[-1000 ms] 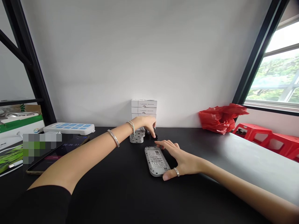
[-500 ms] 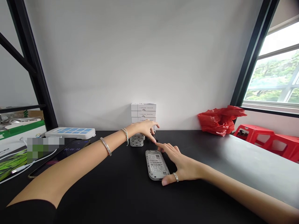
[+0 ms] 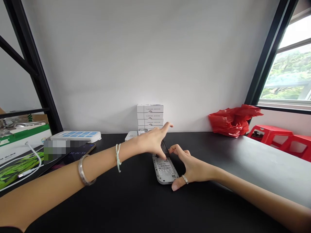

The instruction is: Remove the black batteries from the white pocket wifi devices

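Two bare hands are working now around one white case [image 3: 167, 173], which is lying face up on the black worktop [image 3: 116, 207], with its printed label showing. Compared with the earlier pictures, your left hand [image 3: 153, 140] is no longer reaching so far toward the white boxes [image 3: 150, 116]; it is coming nearer to you, and the dark flat piece [image 3: 165, 148] is now showing, tilted, at the far end of the case. For the work in hand, this is probably meaning that the fetching is over and the two parts are being brought together. I cannot tell if the piece is already touching the case.

Your left hand is seemingly clamping the dark piece: the thumb is pressing low on the near side, the index finger is lifting away, and the other fingers are hiding behind. Your right hand [image 3: 190, 165] is holding nothing firmly. Its thumb and index finger are staying wide apart, curving along the right side of the case, with the thumb resting just beside the near corner. Its index fingertip is standing very close to the dark piece; whether it is touching, I am not seeing clearly.
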`<state>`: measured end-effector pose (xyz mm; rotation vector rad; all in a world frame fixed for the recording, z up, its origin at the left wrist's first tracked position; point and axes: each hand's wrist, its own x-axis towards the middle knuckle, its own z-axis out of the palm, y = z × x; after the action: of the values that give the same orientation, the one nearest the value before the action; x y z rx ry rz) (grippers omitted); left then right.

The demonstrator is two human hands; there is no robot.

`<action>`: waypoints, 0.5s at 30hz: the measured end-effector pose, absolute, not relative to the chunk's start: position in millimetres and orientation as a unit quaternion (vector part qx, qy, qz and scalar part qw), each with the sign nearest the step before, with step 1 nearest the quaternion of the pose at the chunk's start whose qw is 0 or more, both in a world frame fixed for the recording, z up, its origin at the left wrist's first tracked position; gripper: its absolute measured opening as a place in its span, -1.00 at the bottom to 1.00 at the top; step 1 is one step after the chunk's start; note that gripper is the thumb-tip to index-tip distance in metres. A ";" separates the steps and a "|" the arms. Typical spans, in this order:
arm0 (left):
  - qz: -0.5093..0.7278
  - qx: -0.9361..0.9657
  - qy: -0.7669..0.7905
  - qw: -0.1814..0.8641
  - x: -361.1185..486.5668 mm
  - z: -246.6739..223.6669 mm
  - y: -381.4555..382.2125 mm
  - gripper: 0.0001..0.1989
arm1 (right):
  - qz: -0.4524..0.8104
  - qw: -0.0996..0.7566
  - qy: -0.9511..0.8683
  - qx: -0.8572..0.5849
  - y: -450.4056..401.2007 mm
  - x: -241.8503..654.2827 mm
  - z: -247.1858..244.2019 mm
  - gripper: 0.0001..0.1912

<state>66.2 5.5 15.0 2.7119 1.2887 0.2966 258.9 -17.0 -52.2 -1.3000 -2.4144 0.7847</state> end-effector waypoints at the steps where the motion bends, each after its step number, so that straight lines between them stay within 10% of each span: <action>1: 0.091 0.896 0.429 0.077 66.3 12.3 -2.8 0.08 | 0.275 0.144 -0.835 -0.454 -17.0 259.0 -51.6 -0.05; 15: 0.131 0.888 0.390 0.206 39.8 -13.9 -10.0 -0.18 | 0.285 0.159 -0.839 -0.435 -20.7 256.0 -50.2 -0.04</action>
<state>39.8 -10.0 -13.9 2.4741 1.0870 0.3641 256.0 -20.7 -50.2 -1.2431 -2.3992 0.8135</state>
